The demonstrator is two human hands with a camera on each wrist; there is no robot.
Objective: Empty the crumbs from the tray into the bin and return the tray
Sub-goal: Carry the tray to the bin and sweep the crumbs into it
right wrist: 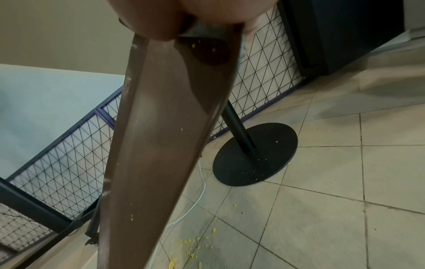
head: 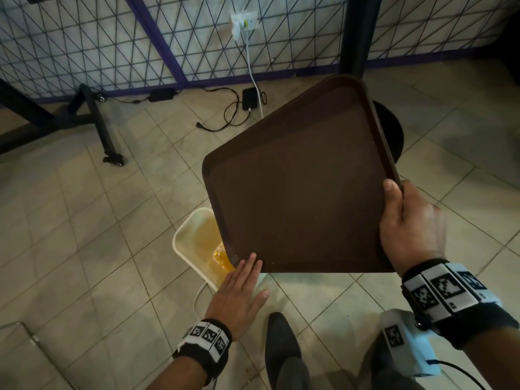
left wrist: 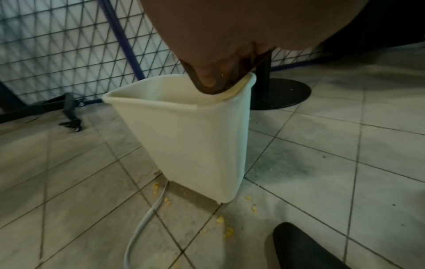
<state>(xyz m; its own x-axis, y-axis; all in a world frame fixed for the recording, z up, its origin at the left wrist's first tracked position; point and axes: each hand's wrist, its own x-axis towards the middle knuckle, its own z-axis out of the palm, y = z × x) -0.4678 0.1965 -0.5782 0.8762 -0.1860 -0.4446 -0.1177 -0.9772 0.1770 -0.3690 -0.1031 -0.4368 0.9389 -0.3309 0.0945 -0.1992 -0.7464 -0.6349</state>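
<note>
Head view. Tray [head: 298, 175]: brown, rectangular, raised rim, held tilted with its low corner over the bin [head: 185, 237] mouth and its long axis rising away toward the upper right. Right hand [head: 408, 229] grips the near right corner, thumb on the top face, fingers wrapped beneath. Left hand [head: 239, 294] lies flat with fingers straight and together, tips touching the tray face beside the low corner; it is the hand nearer the bin. Surface almost bare, a few pale specks only. Yellow crumbs [head: 222, 257] lie inside the bin.

Left wrist view. Bin [left wrist: 190, 138]: cream plastic, tapered, standing on floor tiles. Tray corner [left wrist: 214, 89] dips just inside its rim, fingertips [left wrist: 207, 76] against it. Scattered crumbs on the floor [left wrist: 220, 219] near the base, beside a pale cable [left wrist: 142, 223].

Right wrist view. Tray [right wrist: 161, 136] seen edge-on, steeply sloped, with fine yellow flecks. Right hand [right wrist: 161, 21] clamped on its upper end; finger detail too close to read. More spilled crumbs [right wrist: 190, 245] lie below.

Judgement: emptying looks nearly done; the return means levelling the tray, and the right hand already carries it.
</note>
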